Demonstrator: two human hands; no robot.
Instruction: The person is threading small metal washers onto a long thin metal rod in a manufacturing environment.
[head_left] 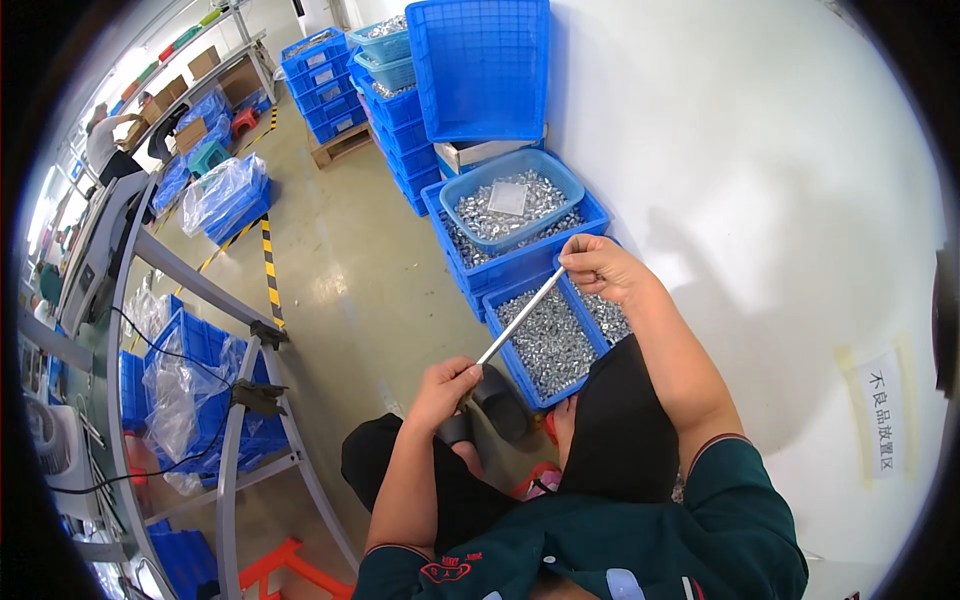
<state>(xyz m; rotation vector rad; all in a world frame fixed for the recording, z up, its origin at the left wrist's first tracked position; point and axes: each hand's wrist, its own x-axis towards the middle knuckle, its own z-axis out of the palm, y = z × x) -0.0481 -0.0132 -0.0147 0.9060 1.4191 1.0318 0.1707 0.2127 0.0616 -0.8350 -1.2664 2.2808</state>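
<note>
A slim, pale metallic rod slants between my two hands over the floor. My left hand is closed round its lower end, thumb on top. At the upper end, my right hand pinches the tip between thumb and fingers. Just beneath the rod sits a blue bin filled with small silvery metal parts. My right forearm passes over a second compartment or bin of similar parts, partly hidden by my knee.
Behind stands a larger blue crate bearing a light-blue basket of metal parts. Stacked blue crates line the back. At left is a grey metal-framed table with plastic-covered bins. A white wall rises at right. People work far left.
</note>
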